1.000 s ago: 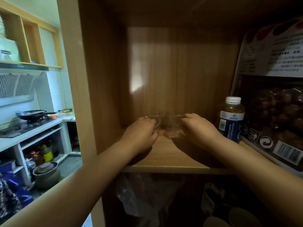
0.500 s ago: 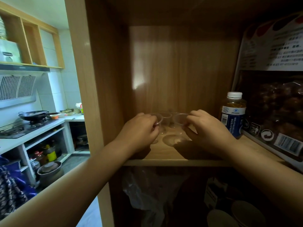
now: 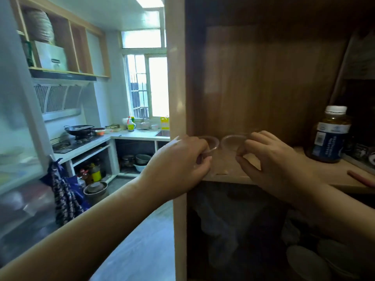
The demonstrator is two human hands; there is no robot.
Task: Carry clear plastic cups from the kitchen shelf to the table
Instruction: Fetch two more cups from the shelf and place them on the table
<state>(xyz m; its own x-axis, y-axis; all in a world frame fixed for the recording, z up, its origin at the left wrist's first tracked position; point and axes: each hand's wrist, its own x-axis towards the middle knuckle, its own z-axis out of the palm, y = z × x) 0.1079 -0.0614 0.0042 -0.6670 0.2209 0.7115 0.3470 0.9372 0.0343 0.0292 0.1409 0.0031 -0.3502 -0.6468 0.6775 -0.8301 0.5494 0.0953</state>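
Compared with half a second ago, both cups have come forward from the middle of the wooden kitchen shelf (image 3: pixel 334 179) to its front edge, and my view has swung left to take in more of the kitchen. I judge that the pick-up is done and the carry to the table, which is not in view, is about to start.

Far left, for orientation only: a black wok (image 3: pixel 79 129) sits on the stove, well apart from the shelf.

My left hand (image 3: pixel 180 161) is curled, not spread. Its fingers (image 3: pixel 204 157) close round the side of a small clear plastic cup (image 3: pixel 210 142), whose round rim shows just above my knuckles. The cup's lower part is hidden by the hand, so I cannot tell whether its base touches the board or is already lifted.

Just beside it, rim nearly meeting rim, is a second small clear plastic cup (image 3: pixel 233 141). My right hand (image 3: pixel 272 159) pinches its right edge between thumb and bent fingertips (image 3: pixel 243 148); the other fingers are tucked loosely. This cup appears raised slightly above the shelf surface, though its transparency makes that uncertain.

Further right, a brown bottle with a white cap and blue label (image 3: pixel 328 134) stands upright on the same shelf, apart from my right hand. It could be knocked if I swing that way.
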